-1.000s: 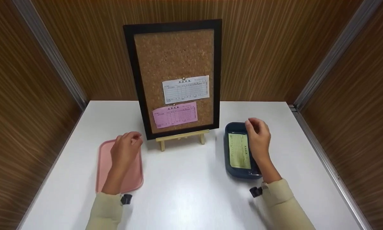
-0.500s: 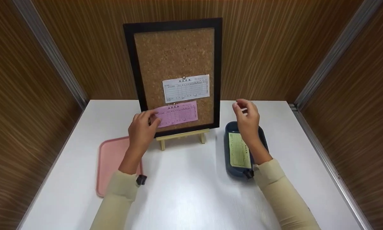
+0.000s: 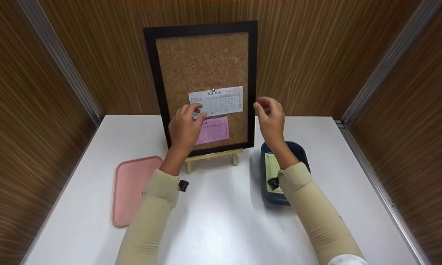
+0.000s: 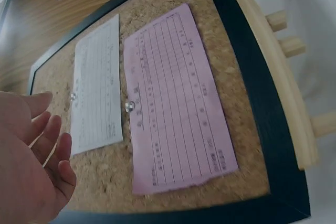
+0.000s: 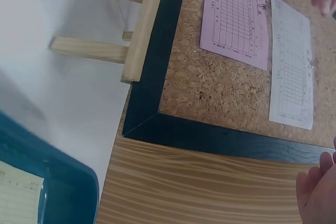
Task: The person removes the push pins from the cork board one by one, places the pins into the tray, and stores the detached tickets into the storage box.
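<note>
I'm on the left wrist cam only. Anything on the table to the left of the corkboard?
Observer: Yes, a pink tray, partly hidden by the left sleeve in the head view.
Operator: And on the right?
Observer: A dark blue container with a green slip lying in it.
Operator: I only catch some fingers of the right hand. Where is it against the black frame?
Observer: Fingertips right at the frame's right edge in the head view. Can't tell if they touch.
</note>
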A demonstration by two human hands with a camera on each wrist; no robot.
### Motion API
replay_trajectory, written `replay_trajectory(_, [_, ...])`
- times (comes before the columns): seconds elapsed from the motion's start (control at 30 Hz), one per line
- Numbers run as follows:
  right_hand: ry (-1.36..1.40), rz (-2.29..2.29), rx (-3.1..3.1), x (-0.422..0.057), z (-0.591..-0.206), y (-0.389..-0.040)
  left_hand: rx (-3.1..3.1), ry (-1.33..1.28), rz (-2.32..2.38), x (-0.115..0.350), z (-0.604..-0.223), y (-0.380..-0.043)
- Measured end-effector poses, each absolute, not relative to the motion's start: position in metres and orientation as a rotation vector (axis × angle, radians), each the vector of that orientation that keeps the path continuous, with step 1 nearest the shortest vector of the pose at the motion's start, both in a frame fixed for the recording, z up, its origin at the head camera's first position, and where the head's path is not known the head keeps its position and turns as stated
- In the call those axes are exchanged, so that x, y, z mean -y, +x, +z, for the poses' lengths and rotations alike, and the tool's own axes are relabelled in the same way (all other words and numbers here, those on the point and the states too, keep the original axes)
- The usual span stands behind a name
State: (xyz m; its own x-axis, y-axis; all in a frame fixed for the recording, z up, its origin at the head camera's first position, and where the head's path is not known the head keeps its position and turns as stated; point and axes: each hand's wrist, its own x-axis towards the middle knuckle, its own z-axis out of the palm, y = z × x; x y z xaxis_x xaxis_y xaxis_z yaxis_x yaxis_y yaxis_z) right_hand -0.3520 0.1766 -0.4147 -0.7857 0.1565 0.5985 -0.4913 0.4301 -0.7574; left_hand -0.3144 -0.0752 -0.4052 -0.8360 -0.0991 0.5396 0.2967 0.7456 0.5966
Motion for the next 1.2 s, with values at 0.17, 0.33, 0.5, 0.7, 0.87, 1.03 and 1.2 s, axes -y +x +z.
replay_trajectory(0.17, [0.287, 1.332, 2.110, -0.166, -0.409, -0.362, 2.410, -0.148, -0.888, 0.063, -0.398, -0.328])
replay_trajectory(0.33, [0.272, 1.343, 2.145, -0.156, -0.404, -0.372, 2.389, -0.135, -0.921, 0.054, -0.394, -0.340])
replay_trajectory(0.5, [0.259, 1.363, 2.147, -0.149, -0.400, -0.381, 2.381, -0.129, -0.916, 0.047, -0.391, -0.353])
replay_trajectory(0.7, [0.240, 1.342, 2.157, -0.143, -0.399, -0.388, 2.375, -0.109, -0.905, 0.042, -0.390, -0.363])
replay_trajectory(0.87, [0.216, 1.330, 2.178, -0.136, -0.398, -0.389, 2.389, -0.094, -0.908, 0.041, -0.391, -0.368])
replay_trajectory(1.03, [0.220, 1.410, 2.141, -0.130, -0.397, -0.390, 2.392, -0.075, -0.914, 0.041, -0.390, -0.373])
replay_trajectory(1.2, [0.249, 1.512, 2.082, -0.127, -0.398, -0.391, 2.377, -0.074, -0.936, 0.041, -0.390, -0.375])
